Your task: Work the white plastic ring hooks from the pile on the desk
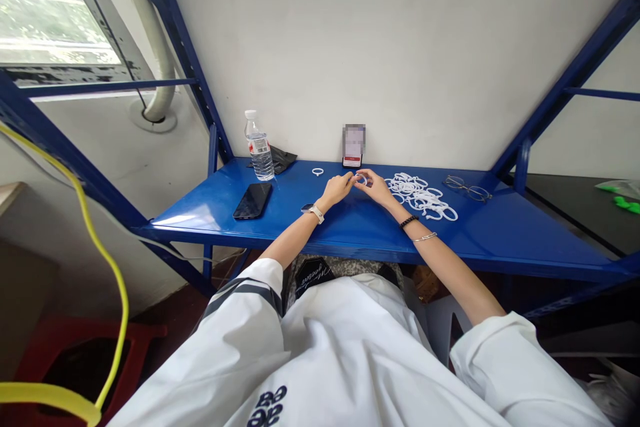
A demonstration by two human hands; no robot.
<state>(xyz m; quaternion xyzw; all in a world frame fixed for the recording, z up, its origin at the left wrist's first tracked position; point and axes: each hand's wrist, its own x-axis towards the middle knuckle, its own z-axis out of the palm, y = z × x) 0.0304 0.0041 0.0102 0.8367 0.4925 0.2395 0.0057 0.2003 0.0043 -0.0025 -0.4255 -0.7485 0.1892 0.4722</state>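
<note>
Both my hands meet over the middle of the blue shelf point(500, 233). My left hand point(339, 187) and my right hand point(375, 188) pinch a small white ring point(361, 179) between their fingertips. A pile of several white rings point(419, 195) lies just right of my right hand. One single white ring point(318, 171) lies apart on the shelf, behind my left hand. My left wrist wears a watch, my right wrist two bracelets.
A water bottle point(259, 146) stands at the back left, a dark pouch point(280, 159) behind it. A black phone point(253, 201) lies flat at the left. A small phone point(353, 146) leans against the wall. Glasses point(467, 189) lie at the right. Blue frame struts rise on both sides.
</note>
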